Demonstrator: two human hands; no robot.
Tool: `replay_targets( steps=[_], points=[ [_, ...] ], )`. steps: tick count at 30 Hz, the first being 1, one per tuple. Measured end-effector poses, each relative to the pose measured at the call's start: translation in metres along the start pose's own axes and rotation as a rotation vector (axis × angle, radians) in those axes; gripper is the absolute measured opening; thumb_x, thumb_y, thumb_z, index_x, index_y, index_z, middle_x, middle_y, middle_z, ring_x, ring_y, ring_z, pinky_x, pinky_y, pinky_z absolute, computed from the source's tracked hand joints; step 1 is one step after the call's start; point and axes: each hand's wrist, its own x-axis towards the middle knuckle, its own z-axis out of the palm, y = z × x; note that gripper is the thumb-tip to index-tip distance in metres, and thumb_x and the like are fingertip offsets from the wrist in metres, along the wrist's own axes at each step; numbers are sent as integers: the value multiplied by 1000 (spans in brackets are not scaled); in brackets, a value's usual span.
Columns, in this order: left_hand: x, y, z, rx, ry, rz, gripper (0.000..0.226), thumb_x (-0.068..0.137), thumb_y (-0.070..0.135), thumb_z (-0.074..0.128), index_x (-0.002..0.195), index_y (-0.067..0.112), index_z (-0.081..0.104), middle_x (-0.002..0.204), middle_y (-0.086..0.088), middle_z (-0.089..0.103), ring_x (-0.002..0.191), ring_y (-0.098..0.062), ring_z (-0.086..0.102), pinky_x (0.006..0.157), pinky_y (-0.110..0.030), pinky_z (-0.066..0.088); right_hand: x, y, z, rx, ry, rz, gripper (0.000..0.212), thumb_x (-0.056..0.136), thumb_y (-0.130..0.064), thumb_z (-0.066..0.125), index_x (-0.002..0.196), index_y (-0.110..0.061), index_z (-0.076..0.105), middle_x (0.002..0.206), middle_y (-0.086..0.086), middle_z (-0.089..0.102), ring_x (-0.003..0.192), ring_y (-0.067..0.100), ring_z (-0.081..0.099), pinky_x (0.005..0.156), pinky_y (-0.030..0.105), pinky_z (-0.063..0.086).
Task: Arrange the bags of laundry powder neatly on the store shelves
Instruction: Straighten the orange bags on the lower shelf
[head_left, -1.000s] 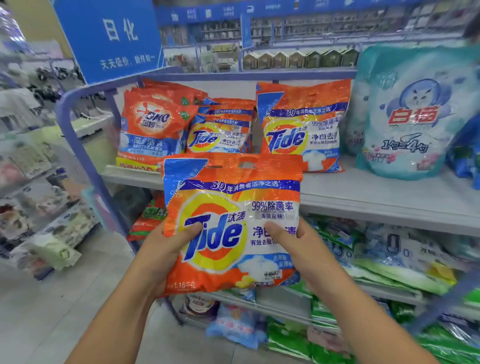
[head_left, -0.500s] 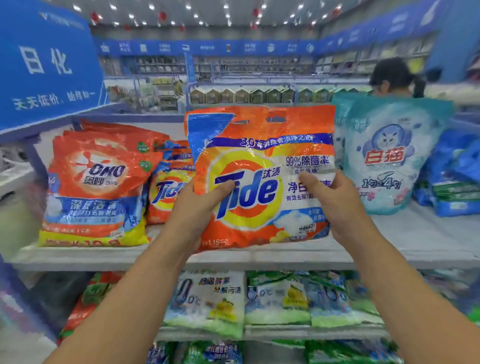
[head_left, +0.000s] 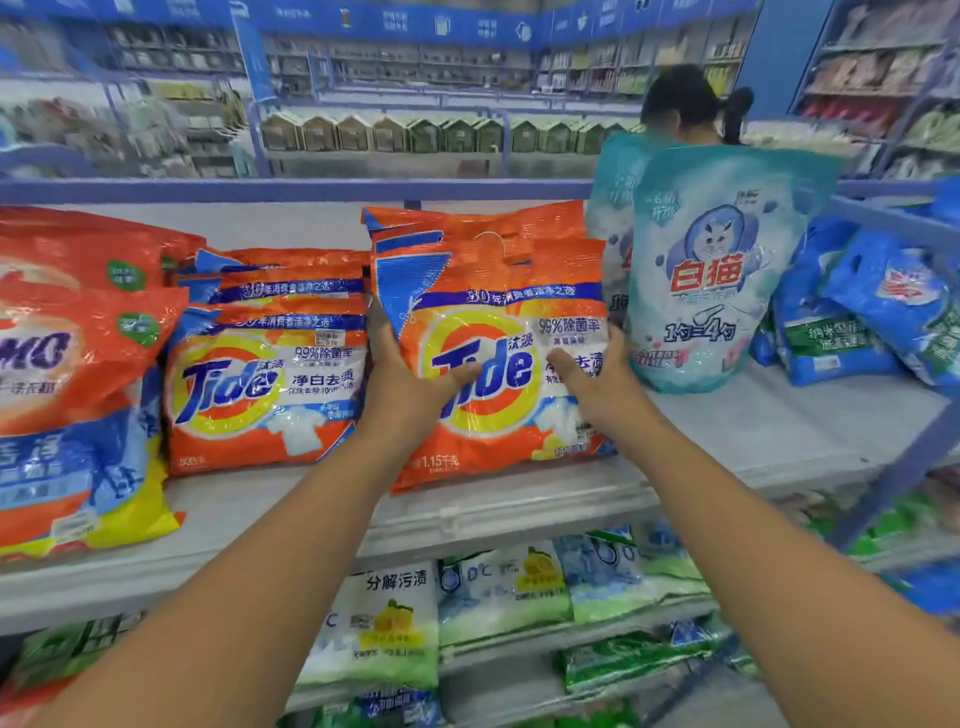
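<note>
An orange Tide bag (head_left: 488, 332) leans on the grey shelf (head_left: 779, 431), in front of another Tide bag whose top shows behind it. My left hand (head_left: 405, 384) grips its left edge with the thumb across the front. My right hand (head_left: 597, 384) grips its right side, thumb on the front. Left of it lies a stack of smaller Tide bags (head_left: 265, 374). Further left are red-orange OMO bags (head_left: 72, 374). A pale teal cat-logo bag (head_left: 711, 270) stands upright just right of my right hand.
Blue bags (head_left: 862, 306) are piled at the shelf's right end. The shelf below holds green and white bags (head_left: 498, 592). A blue frame post (head_left: 893, 467) runs down at right. A person (head_left: 685, 104) stands behind the shelf, in the far aisle.
Both hands carried the Tide bag up from below shelf level and set it onto the shelf against the Tide bag behind. The view moved closer to the shelf.
</note>
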Motion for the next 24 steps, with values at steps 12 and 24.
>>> replay_targets(
  steps=[12,24],
  points=[
    [-56,-5,14,520,76,131,102,92,47,67,162,21,-3,170,-12,-5,156,-30,3,123,-48,18,-45,19,-27,-435,-64,-215,47,97,-43,53,139,-25,39,136,1,57,119,25,58,97,45,51],
    [-187,-46,52,907,125,314,65,101,50,46,159,22,30,170,-9,9,157,-29,0,125,-55,5,-145,87,-80,-852,-182,-492,67,104,-52,35,161,-22,16,170,6,3,157,26,-2,127,48,2]
  ],
)
